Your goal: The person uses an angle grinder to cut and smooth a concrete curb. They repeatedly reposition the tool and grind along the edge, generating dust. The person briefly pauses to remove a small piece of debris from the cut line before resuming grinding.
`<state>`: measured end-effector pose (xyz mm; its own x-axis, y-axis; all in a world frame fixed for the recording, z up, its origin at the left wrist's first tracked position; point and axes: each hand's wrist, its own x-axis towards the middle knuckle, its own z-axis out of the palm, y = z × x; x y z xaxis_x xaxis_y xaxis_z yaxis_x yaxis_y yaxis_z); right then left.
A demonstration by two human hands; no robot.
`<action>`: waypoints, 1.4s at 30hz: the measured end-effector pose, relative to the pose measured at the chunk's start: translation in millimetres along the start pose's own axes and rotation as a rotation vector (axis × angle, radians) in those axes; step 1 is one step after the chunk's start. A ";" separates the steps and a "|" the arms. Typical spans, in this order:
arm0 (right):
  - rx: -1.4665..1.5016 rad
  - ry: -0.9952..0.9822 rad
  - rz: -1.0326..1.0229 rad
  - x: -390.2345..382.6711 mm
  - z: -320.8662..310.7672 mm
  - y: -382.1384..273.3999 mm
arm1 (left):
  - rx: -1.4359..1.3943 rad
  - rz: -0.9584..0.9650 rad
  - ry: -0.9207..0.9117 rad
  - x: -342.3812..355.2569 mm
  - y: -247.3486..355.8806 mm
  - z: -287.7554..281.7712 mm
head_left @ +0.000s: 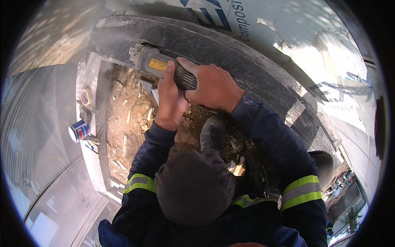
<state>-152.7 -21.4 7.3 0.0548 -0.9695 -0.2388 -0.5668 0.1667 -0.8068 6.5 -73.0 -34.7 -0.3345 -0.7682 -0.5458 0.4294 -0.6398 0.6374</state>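
Note:
Both my hands grip a grey angle grinder [148, 59] with a yellow label, laid over a dark stone-like slab [255, 70] in the upper middle. My left hand [169, 103] wraps the underside of its body, thumb up along the side. My right hand [214, 86] closes over the ribbed rear housing, right beside my left. The grinder's head points left, near a groove along the slab; its disc is mostly hidden.
On a pale ledge [90, 74] at left are a tape roll [86, 96], a blue-white can [78, 131] and small tools. Dirt with wood scraps [125, 136] lies below the slab, near my grey-clad leg [212, 131]. Wrapped white panels [296, 33] stand behind.

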 end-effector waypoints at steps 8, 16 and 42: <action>-0.008 -0.072 0.094 -42.5 -24.3 -3.5 | -0.038 -0.046 0.068 -36.2 -27.8 28.7; -0.038 0.033 -0.006 -19.0 -5.6 7.3 | -0.003 0.007 0.007 -8.9 -17.8 7.8; -0.039 -0.017 0.023 -17.7 -5.5 0.9 | 0.026 -0.053 -0.038 -15.2 -6.9 5.2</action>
<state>-158.7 -5.1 13.8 0.0554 -0.9621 -0.2670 -0.5995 0.1818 -0.7795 4.3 -57.0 -28.0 -0.3883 -0.7331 -0.5585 0.3883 -0.6797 0.6222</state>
